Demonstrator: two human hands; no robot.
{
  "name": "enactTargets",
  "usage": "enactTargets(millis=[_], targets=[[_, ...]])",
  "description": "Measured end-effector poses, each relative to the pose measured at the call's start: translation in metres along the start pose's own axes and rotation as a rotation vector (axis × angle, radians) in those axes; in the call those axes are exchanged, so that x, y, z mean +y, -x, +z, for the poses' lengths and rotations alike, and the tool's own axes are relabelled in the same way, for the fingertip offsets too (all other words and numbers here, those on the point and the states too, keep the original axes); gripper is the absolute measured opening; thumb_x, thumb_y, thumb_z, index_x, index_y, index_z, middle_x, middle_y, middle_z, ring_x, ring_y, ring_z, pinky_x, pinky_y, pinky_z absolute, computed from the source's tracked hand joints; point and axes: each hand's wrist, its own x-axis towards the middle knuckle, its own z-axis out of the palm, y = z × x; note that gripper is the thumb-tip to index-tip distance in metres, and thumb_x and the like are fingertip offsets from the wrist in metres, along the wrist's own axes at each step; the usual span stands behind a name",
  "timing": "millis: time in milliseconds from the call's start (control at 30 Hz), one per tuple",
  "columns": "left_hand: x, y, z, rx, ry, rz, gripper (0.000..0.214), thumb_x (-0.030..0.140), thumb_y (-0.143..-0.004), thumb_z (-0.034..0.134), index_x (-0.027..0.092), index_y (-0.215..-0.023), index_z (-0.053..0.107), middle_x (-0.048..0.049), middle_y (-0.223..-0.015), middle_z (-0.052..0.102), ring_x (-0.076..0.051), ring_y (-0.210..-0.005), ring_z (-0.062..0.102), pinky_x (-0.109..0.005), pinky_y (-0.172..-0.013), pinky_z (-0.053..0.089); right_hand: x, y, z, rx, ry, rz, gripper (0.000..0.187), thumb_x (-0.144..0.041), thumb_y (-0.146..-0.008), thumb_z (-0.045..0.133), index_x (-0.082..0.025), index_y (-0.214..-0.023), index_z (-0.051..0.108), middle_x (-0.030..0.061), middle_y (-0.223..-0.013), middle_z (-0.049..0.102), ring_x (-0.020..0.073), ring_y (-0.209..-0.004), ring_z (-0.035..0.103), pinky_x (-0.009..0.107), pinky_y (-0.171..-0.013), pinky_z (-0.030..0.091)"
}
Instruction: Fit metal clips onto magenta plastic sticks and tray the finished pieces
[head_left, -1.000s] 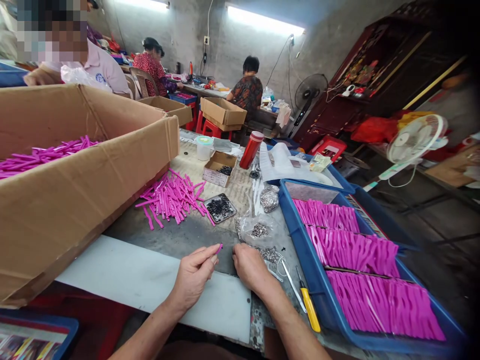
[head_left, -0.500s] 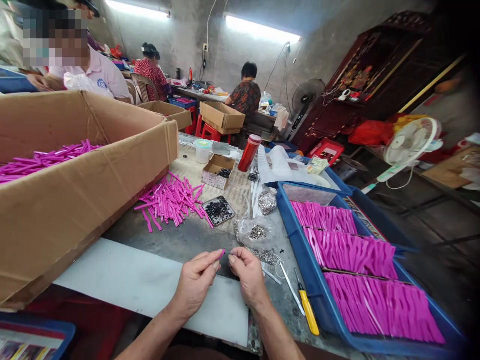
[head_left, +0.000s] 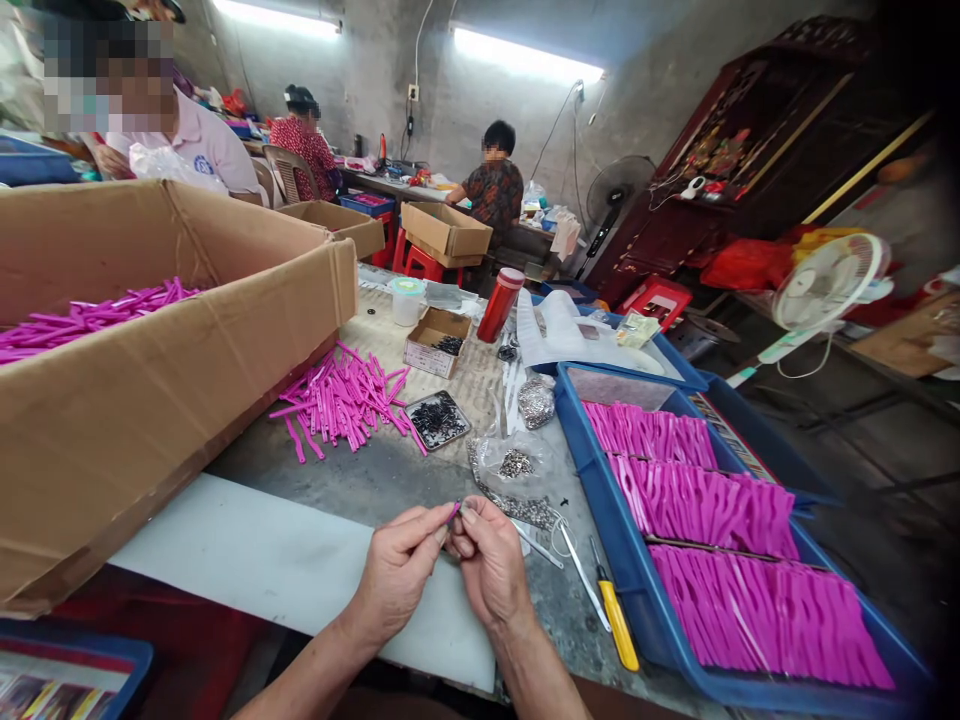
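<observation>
Between the thumb and fingertips of my left hand point(head_left: 397, 575) is a narrow magenta strip point(head_left: 454, 511), with only its tip showing. My right hand point(head_left: 491, 565) is closed in a pinch at that tip, its fingertips touching those of the left. Whether a small part sits in the right fingers is hidden. Both hands are above the edge of a white board point(head_left: 285, 550). Ahead of them lie a small tray of black parts point(head_left: 436, 418), an open plastic bag of small metal parts point(head_left: 516, 463) and a loose pile of magenta strips point(head_left: 345, 400).
A large cardboard box point(head_left: 187, 360) with more strips fills the left. On the right, a blue bin point(head_left: 574, 430) holds rows of flat magenta pieces. A yellow-handled screwdriver point(head_left: 616, 622) lies beside it. A red flask point(head_left: 500, 305) stands farther back. Several people sit beyond.
My right hand has moved slightly left, and its fingertips now meet the strip's end, closing the small gap between the hands. The left hand has shifted slightly right.
</observation>
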Motion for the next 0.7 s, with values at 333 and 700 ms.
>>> enactTargets(millis=[333,700], targets=[[-0.003,0.001,0.000,0.009,-0.009,0.009,0.024,0.018,-0.074,0.050,0.017,-0.093,0.065,-0.0034,-0.063,0.056,-0.012,-0.057,0.051,-0.019,-0.047,0.045,0.004,-0.001,-0.001,0.004,0.002,-0.008,0.015,-0.025,-0.065,0.062,-0.015,-0.064,0.051,-0.0054,-0.049,0.042,0.0037,-0.042,0.028,0.018,-0.043,0.021],[-0.006,0.000,0.000,0.004,-0.092,0.132,0.024,0.015,-0.076,0.048,0.017,-0.094,0.064,-0.0040,-0.067,0.060,-0.012,-0.061,0.054,-0.021,-0.055,0.046,0.013,-0.003,-0.007,0.008,0.158,-0.113,0.018,-0.031,-0.070,0.059,-0.015,-0.066,0.052,-0.0057,-0.050,0.041,0.0045,-0.043,0.027,0.018,-0.042,0.021]])
